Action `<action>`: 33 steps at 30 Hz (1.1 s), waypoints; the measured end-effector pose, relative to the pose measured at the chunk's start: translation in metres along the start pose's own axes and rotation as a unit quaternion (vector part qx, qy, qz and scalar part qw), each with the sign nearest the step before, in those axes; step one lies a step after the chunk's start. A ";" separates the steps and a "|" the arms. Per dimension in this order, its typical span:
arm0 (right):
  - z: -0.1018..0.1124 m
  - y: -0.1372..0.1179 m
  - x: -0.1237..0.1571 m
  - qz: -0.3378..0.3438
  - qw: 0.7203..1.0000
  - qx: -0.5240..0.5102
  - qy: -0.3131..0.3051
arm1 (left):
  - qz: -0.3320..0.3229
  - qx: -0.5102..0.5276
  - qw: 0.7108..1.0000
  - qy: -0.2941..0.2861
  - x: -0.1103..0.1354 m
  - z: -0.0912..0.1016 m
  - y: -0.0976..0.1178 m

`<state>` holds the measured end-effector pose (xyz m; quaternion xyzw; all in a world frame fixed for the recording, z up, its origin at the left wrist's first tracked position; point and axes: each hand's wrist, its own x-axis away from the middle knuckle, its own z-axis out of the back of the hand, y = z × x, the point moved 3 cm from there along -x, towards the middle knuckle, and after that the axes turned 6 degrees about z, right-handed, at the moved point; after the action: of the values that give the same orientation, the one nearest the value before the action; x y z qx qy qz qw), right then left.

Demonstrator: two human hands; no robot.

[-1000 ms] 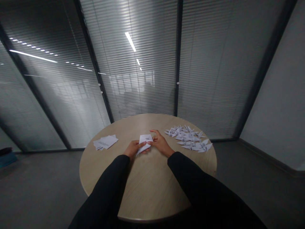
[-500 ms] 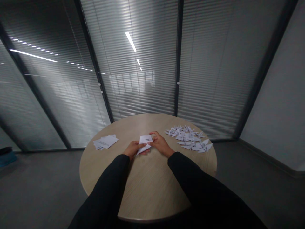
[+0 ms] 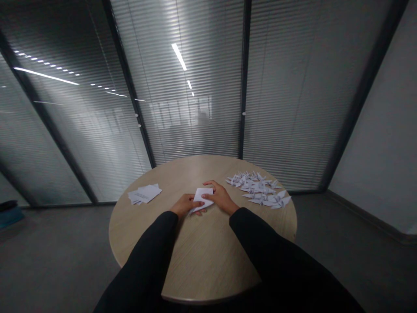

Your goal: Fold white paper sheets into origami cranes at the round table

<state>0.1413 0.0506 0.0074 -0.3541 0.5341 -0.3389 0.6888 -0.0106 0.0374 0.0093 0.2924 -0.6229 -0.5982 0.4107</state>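
Between my two hands, over the middle of the round table, is a small piece of folded white paper (image 3: 202, 196). My left hand (image 3: 184, 205) grips its lower left side, thumb on top and fingers underneath, partly hidden by the paper. On the paper's right side, my right hand (image 3: 220, 198) pinches it with the thumb pressed on the upper face. The right index finger reaches out past the paper's far edge.
The round wooden table (image 3: 208, 261) stands before me. On its left lies a loose pile of white paper sheets (image 3: 145, 194), some printed. Many folded paper cranes (image 3: 260, 189) cluster on its right. Behind are glass partitions with blinds (image 3: 195, 139); a blue bin (image 3: 9, 215) is at far left.
The folded paper has turned and shifted slightly right in my hands. Its upper face now looks plain, where dark print showed before. Both hands keep their hold.
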 end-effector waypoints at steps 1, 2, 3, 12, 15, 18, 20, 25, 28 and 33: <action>0.002 0.000 -0.001 0.003 1.000 0.009 0.014 | -0.004 -0.001 1.000 -0.002 0.000 0.001 0.001; 0.004 0.001 -0.001 0.006 0.999 0.016 0.027 | -0.011 0.000 1.000 0.002 0.000 0.003 0.002; 0.005 0.000 -0.002 0.008 0.999 0.020 0.041 | -0.020 0.001 1.000 0.012 0.000 0.006 0.003; 0.004 -0.003 -0.003 -0.011 0.999 -0.043 0.017 | -0.106 0.070 0.973 0.194 -0.001 0.032 0.011; 0.002 -0.002 -0.002 -0.027 0.997 -0.070 0.006 | -0.135 0.079 0.968 0.197 0.001 0.032 0.013; 0.002 -0.001 -0.002 -0.046 0.994 -0.102 0.016 | -0.145 0.084 0.969 0.180 0.003 0.030 0.016; 0.003 0.000 -0.002 -0.058 0.990 -0.126 0.027 | -0.140 0.091 0.972 0.164 0.003 0.029 0.018; 0.004 -0.004 -0.001 -0.071 0.986 -0.150 0.037 | -0.139 0.116 0.977 0.113 0.004 0.025 0.020; 0.003 -0.005 0.000 -0.077 0.984 -0.156 0.028 | -0.133 0.117 0.982 0.070 0.004 0.021 0.019; 0.001 -0.002 0.001 -0.080 0.987 -0.140 0.004 | -0.125 0.100 0.984 0.082 0.003 0.017 0.018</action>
<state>0.1419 0.0490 0.0091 -0.4874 0.5489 -0.3164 0.6009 -0.0247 0.0455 0.0281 0.4555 -0.6022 -0.5540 0.3506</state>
